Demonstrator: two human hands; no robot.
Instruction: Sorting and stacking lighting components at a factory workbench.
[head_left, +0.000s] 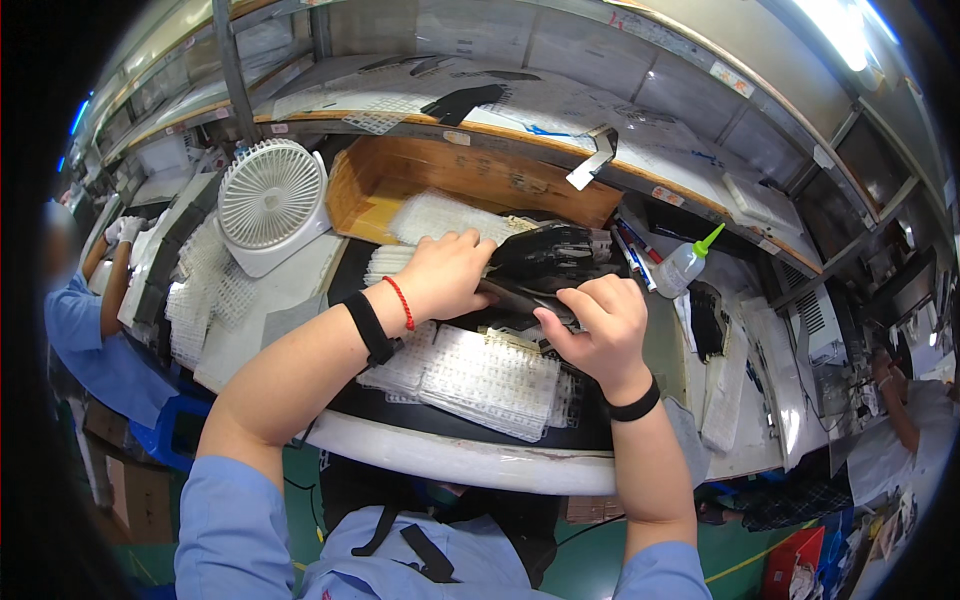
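Over the middle of the bench, my left hand and my right hand face each other. Between them is a thin dark flat piece; the fingers of both hands close on its ends. Just beyond it lies a pile of glossy black thin pieces. Nearer to me, a stack of white gridded sheets rests on the black work mat. More white ribbed sheets lie beside my left hand, partly hidden by it. Details of the dark piece are hidden by my fingers.
A wooden box stands behind the sheets, with a white fan to its left. At right are pens, a green-tipped bottle and black pieces. A shelf runs above. Other people sit at left and right.
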